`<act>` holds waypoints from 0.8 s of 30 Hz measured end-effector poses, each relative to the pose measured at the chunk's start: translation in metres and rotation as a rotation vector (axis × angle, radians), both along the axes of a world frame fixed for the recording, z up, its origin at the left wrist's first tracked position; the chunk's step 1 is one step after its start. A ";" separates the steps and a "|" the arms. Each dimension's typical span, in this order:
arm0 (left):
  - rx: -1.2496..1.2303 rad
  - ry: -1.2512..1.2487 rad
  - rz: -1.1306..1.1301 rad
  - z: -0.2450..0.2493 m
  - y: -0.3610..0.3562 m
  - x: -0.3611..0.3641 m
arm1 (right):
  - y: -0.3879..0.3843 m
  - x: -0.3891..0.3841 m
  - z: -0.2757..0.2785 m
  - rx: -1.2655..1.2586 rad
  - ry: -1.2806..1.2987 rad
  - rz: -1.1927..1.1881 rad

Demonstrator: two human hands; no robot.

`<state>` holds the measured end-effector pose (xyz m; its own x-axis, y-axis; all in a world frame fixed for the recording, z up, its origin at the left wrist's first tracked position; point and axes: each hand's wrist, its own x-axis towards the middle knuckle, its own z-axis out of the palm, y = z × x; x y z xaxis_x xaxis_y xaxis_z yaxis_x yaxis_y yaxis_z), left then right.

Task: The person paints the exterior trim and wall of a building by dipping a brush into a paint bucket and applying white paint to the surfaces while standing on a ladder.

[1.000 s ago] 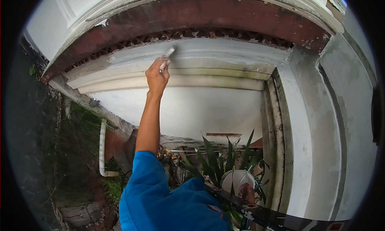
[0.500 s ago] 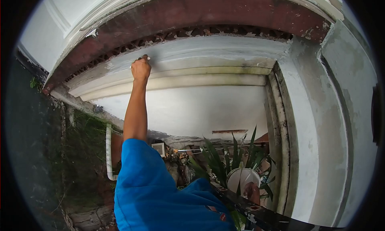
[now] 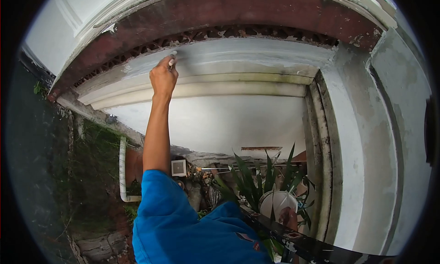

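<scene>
Well, the left hand [image 3: 163, 78] is up at arm's length, fingers closed round a whitish paintbrush [image 3: 173, 54], its pale tip at the grey-white moulding [image 3: 256, 51] just under a dark red beam [image 3: 220, 12]. Down low, the right hand [image 3: 288, 217] is at the white bucket [image 3: 269, 203]; I can't tell whether it grips it. A long-leaved plant [image 3: 248, 176] crowds the bucket, near a chipped black rail [image 3: 316, 246]. Off left stands a white pipe [image 3: 122, 168].
</scene>
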<state>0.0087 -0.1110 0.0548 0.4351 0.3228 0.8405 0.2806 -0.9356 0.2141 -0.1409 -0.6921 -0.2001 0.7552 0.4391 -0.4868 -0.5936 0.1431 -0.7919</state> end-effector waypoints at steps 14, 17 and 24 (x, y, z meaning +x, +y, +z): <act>0.071 0.386 0.188 -0.037 -0.012 0.070 | 0.008 0.002 0.008 -0.034 -0.030 0.036; 0.046 0.259 -0.046 -0.037 -0.104 0.116 | 0.000 -0.001 -0.006 -0.043 0.049 0.026; -0.307 -0.014 -0.637 -0.025 -0.241 0.185 | -0.009 -0.002 -0.008 -0.124 0.031 0.082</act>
